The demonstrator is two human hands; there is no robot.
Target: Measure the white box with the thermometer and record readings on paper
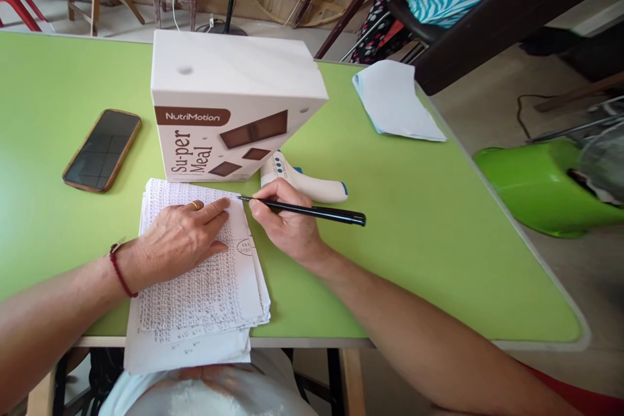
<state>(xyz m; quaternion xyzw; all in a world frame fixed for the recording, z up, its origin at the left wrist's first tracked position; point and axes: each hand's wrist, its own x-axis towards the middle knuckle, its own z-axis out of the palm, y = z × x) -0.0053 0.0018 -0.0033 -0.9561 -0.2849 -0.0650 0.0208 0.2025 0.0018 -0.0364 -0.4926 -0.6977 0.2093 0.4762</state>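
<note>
At the desk's near edge, the left hand [182,234] lies flat and open on the papers [195,279]: thin, floppy, apt to slide, best pinned by palm. The right hand [287,224] pinches a light, stiff pen [307,210] near its tip.

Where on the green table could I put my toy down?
Bare green lies right of the pen, below the cloth, out to the table edge. More lies left of the phone. It is crowded around the box, papers and hands.
</note>
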